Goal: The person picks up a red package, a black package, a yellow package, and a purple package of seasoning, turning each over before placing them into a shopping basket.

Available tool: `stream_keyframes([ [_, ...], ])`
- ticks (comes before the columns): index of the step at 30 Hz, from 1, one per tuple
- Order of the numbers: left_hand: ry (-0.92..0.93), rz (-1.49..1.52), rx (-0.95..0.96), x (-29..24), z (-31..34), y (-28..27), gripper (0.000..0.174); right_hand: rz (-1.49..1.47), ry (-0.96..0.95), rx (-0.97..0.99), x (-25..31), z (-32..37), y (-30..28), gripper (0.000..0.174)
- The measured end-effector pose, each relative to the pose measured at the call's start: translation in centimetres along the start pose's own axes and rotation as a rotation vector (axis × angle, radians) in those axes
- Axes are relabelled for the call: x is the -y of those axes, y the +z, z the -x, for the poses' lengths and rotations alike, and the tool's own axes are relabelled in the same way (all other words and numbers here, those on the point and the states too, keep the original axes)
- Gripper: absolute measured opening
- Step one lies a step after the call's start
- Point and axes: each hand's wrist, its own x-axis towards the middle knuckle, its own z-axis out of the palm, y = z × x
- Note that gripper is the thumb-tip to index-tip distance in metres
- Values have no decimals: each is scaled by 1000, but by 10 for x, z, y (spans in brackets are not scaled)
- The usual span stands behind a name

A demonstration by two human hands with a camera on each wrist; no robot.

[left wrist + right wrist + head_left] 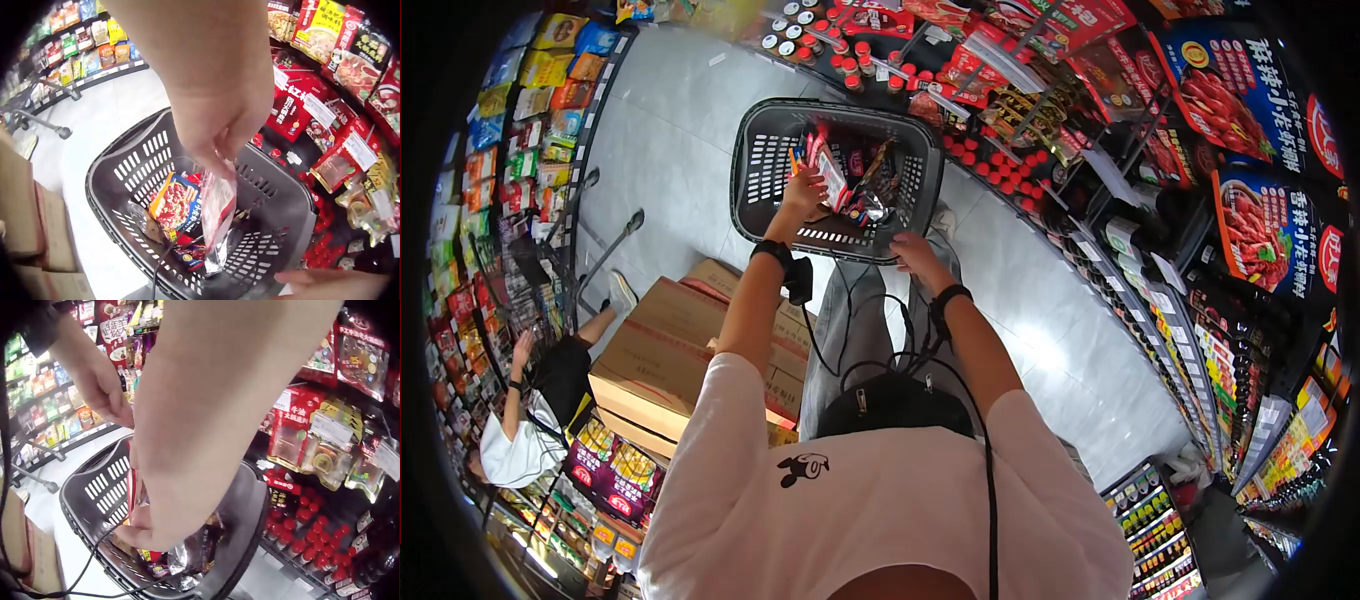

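Note:
In the head view my left hand [803, 192] is over the left part of a dark basket [934, 190], and its fingers pinch the top of a red and clear package [831, 178]. The left wrist view has this package [216, 209] hanging upright inside the basket [294, 206], beside an orange and blue pouch [175, 205]. Silvery and dark packs lie below, partly hidden. My right hand [916, 256] is at the basket's near rim with its fingers extended, holding nothing visible; whether it touches the rim is unclear. In the right wrist view my forearm covers part of the basket.
Shelves of red packets [294, 106] and red-capped bottles [309, 540] stand on the right, snack shelves [560, 110] on the left. Cardboard boxes [662, 335] are stacked left of my legs. Another person [528, 435] is at the lower left. Cables hang before me.

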Motion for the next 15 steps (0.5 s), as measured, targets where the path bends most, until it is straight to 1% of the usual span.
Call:
stream_keyframes([
  [1,-44,73,125,-4,2,0,35,-25,-11,-22,0,8,-8,43],
  [3,105,-542,-115,0,8,21,25,-73,-38,-62,2,27,-25,39],
  [4,170,-634,-74,-2,20,29,25,-73,-50,-80,4,34,-34,37],
  [6,71,-582,-212,-18,59,79,27,-75,-77,-119,9,49,-53,31],
  [9,207,-448,7,-34,74,72,29,-29,-239,-173,7,63,-92,28],
  [11,305,-531,-41,-61,117,98,30,282,-489,-388,11,84,-113,27],
  [12,304,-589,-98,-78,145,116,30,437,-616,-504,14,94,-123,26],
  [13,385,-610,-51,-90,162,118,29,494,-646,-549,17,108,-132,26],
  [14,479,-687,-97,-100,178,121,27,552,-675,-597,22,124,-141,26],
  [15,531,-687,-112,-111,200,130,26,610,-706,-649,27,141,-149,26],
])
